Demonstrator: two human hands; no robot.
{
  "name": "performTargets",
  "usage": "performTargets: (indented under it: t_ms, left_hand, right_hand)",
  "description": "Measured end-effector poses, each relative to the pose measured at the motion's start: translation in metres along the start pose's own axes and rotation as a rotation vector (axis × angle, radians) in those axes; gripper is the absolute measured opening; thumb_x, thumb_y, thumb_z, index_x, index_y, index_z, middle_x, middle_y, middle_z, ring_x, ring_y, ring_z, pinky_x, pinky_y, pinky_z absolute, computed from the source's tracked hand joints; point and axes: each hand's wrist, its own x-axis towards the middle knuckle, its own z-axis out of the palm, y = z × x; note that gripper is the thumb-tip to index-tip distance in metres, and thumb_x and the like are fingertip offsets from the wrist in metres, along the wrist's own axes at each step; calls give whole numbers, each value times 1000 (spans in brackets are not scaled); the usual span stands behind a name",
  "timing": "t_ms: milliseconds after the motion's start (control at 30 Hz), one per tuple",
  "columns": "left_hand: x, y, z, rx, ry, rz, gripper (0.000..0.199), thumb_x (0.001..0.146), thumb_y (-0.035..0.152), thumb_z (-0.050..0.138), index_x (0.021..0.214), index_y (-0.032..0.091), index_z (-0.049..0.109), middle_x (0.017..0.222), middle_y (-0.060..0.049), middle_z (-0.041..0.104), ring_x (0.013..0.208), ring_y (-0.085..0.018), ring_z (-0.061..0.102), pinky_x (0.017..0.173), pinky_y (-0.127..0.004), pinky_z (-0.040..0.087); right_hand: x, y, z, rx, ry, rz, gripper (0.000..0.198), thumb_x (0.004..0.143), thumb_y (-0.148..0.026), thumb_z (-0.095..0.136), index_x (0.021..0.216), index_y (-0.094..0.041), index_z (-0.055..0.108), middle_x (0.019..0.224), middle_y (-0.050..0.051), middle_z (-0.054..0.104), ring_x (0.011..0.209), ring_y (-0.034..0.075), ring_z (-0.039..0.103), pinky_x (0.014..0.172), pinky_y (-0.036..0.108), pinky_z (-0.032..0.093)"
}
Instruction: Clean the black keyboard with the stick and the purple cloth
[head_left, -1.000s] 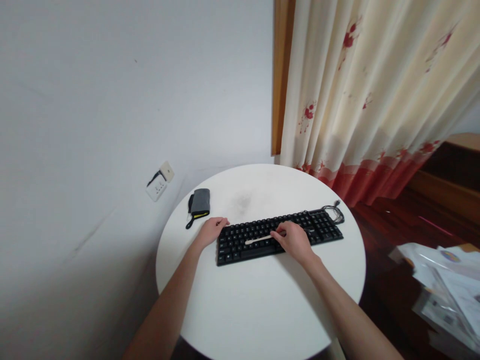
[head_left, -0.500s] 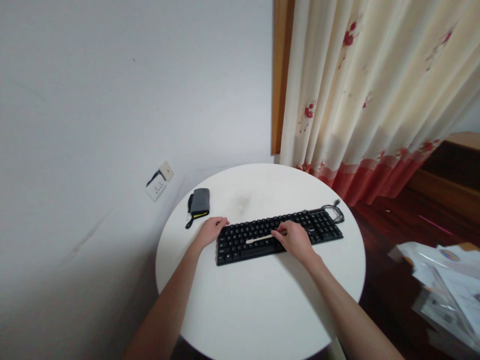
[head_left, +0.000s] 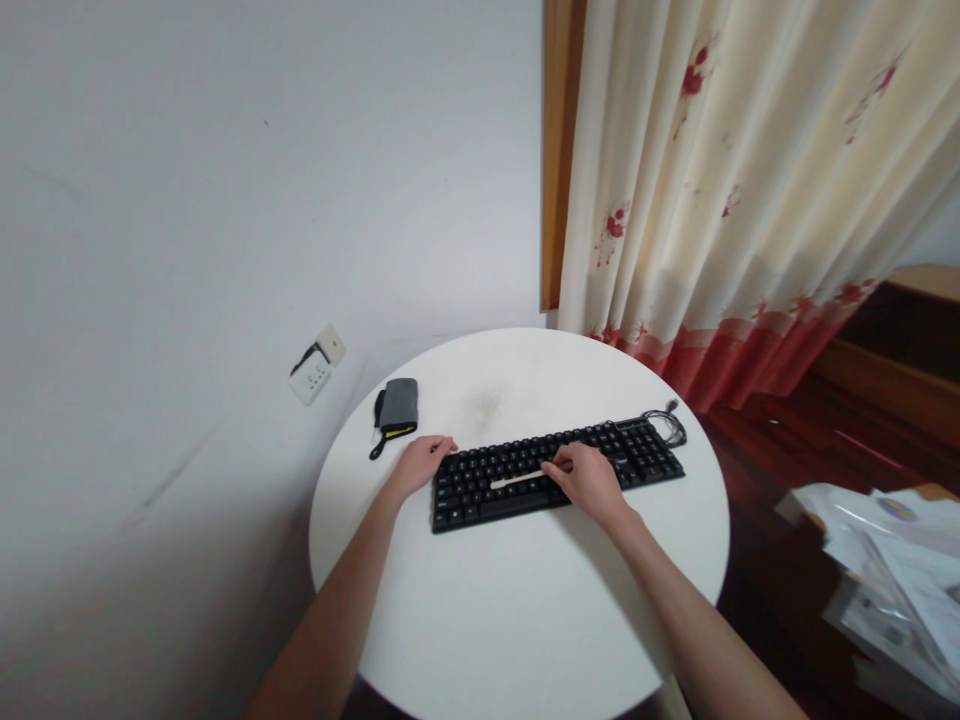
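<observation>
A black keyboard (head_left: 517, 500) lies slightly slanted on the round white table (head_left: 495, 620). At its far left corner my left hand (head_left: 422, 463) is closed, with the fingers gripping the edge. Over the keys right of the middle, my right hand (head_left: 591, 480) pinches the handle of a slim pale toothbrush (head_left: 520, 479). The brush's white head points left and rests on or just above the lower rows of keys. My right hand covers the end of the handle and some keys beneath it.
A grey pouch (head_left: 400, 405) with a black loop sits behind my left hand. The keyboard's coiled cable (head_left: 670, 425) lies at the table's right. A wall socket (head_left: 310, 376) is at left, a curtain (head_left: 675, 200) behind, and papers in plastic (head_left: 900, 560) at lower right.
The view has shifted very slightly. Both hands, the toothbrush and the keyboard stay in nearly the same places.
</observation>
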Motion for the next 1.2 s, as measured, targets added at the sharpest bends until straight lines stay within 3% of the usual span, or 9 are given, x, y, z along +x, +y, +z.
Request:
performTargets:
  t_ms: [1200]
  left_hand:
    - [-1,0,-1,20,1,13,50,87,52,40,82,17,74,87,-7,75,88,-27,66,79,-33,44]
  right_hand:
    - [2,3,-5,0,-15,39,25,84,-43,63,71,-22,69,79,3,72,72,17,63,63,26,38]
